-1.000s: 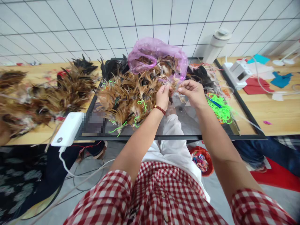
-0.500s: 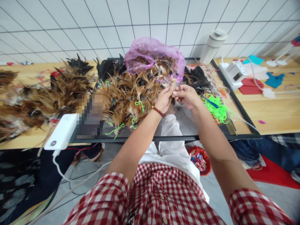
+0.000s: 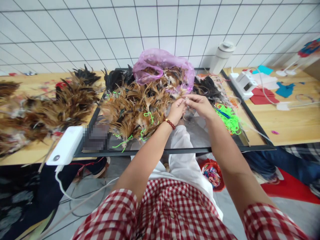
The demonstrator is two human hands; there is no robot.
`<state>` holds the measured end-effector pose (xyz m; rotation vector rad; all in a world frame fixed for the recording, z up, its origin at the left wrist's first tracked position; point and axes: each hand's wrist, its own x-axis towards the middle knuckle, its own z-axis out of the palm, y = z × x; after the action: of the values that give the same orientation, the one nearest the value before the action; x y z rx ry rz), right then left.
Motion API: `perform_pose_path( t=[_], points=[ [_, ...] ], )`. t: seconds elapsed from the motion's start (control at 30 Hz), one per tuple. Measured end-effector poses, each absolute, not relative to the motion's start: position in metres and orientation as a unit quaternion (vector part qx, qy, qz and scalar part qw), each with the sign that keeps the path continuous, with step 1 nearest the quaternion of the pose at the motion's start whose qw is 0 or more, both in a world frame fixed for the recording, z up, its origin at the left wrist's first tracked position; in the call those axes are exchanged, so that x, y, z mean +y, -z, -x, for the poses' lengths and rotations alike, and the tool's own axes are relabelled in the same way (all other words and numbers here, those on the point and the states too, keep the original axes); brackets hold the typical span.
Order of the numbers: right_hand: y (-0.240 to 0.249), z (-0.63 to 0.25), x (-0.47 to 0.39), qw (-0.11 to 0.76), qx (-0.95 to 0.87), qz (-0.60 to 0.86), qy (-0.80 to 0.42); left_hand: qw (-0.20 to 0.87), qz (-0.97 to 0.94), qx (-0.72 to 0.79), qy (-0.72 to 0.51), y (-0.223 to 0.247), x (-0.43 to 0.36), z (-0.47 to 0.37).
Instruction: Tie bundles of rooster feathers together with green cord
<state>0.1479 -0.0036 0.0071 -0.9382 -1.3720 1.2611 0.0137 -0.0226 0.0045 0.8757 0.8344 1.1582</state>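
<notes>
My left hand [image 3: 178,110], with a red bead bracelet at the wrist, and my right hand [image 3: 200,105] meet fingertip to fingertip over a glass panel [image 3: 197,133]. Both pinch a small bunch of brown feathers [image 3: 184,97] just in front of a pink plastic bag [image 3: 162,65] stuffed with feathers. A heap of tied brown feather bundles [image 3: 136,111] with green strings lies directly left of my left hand. What exactly sits between the fingertips is mostly hidden by the fingers.
A tangle of green string [image 3: 231,120] with a blue tool lies right of my right hand. More feather bundles [image 3: 50,106] cover the wooden table at left. A white power bank [image 3: 65,145], a white bottle [image 3: 221,56], a white device [image 3: 243,83], felt scraps and a red basket [image 3: 212,174] below are nearby.
My hands, a short way apart a second ago, have come together at the fingertips on the feathers. The view has tilted slightly downward.
</notes>
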Motion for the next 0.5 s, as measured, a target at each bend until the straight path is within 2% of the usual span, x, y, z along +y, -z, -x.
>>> perform_pose_path(
  t=[0.2,0.33,0.43,0.5],
  points=[
    [-0.0086,-0.1456,-0.0051,0.544,-0.491,0.377,-0.567,0.712,-0.381,0.321,-0.494,-0.0092,-0.0264,-0.012],
    [-0.0071,-0.144,-0.0028,0.531,-0.474,0.392,-0.582,0.749,-0.364,0.312,-0.457,-0.0089,-0.0283,-0.012],
    [-0.0047,-0.1433,0.0016,0.526,-0.46,0.402,-0.592,0.734,-0.367,0.339,-0.46,-0.0054,-0.0271,-0.0126],
    [-0.0048,-0.1455,0.0043,0.553,-0.438,0.395,-0.589,0.72,-0.361,0.352,-0.477,-0.0028,-0.0253,-0.0125]
  ],
)
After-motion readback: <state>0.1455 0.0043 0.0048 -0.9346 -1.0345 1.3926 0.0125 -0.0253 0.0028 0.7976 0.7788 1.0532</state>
